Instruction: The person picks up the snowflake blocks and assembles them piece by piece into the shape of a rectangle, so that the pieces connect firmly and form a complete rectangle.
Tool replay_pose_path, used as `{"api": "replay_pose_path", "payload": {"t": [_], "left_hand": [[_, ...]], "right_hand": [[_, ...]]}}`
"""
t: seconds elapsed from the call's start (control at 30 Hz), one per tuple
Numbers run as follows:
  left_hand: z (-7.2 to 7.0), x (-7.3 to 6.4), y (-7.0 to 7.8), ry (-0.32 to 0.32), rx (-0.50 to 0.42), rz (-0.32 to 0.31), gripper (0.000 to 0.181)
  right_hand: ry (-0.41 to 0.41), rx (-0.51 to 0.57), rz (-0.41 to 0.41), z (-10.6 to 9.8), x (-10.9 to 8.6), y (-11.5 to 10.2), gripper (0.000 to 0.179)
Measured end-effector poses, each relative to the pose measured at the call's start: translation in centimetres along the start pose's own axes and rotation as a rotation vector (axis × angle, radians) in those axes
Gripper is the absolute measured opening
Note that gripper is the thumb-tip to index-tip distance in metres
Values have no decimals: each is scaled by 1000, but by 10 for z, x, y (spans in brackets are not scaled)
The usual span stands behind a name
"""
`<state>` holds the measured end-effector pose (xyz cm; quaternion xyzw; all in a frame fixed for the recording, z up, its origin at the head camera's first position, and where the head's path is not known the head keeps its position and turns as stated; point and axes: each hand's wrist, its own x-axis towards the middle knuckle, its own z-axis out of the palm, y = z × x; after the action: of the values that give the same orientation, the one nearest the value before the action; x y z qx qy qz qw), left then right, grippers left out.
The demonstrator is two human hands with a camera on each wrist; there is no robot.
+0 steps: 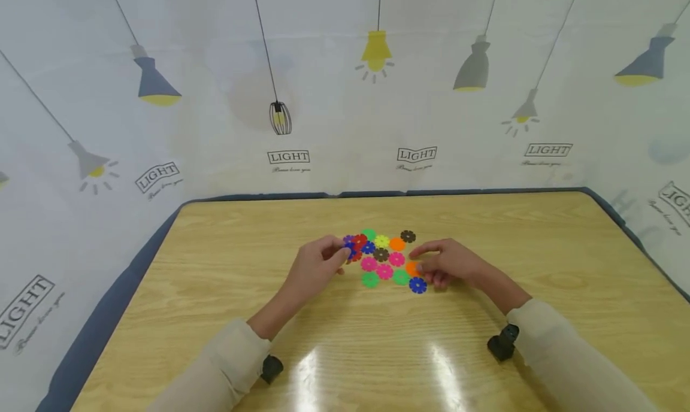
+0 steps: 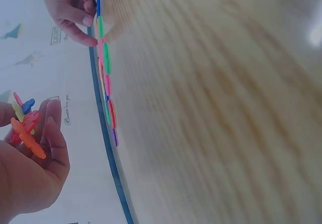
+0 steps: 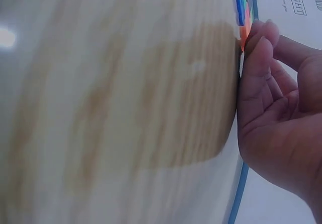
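Note:
A cluster of joined plastic snowflake discs [image 2: 27,136], with orange, red, yellow and blue pieces, is pinched in my left hand [image 1: 315,262] just above the table. Loose notched discs in several colours lie flat beside it, among them a pink disc [image 1: 384,272], a yellow disc [image 1: 381,241] and a blue disc [image 1: 417,285]. My right hand [image 1: 450,261] hovers low at the right side of these discs, its thumb and forefinger apart. Its fingertips are over an orange disc [image 1: 412,269], partly hiding it; whether they touch it I cannot tell.
The wooden table [image 1: 226,232] has a dark edge at the back and sides. Behind it hangs a pale backdrop [image 1: 334,100] printed with lamps. Each sleeve has a small black camera [image 1: 502,344] at the cuff.

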<state>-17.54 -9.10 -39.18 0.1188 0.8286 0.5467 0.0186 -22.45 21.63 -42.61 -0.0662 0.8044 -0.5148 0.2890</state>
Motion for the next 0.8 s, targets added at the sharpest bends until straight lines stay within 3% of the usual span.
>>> {"api": "replay_pose_path", "payload": {"t": [0.27,0.5,0.8], "left_hand": [[-1,-2,0,-10,-14,-18,12],[-1,-2,3,-27,3,-24,13],[-2,4,6,-82,-94,-77,19]], "right_hand": [[-6,-93,7,3,0,-7,24],[-57,-179,29,-2,-1,-10,20],[-76,-92,40,-7,-2,-25,18]]}}
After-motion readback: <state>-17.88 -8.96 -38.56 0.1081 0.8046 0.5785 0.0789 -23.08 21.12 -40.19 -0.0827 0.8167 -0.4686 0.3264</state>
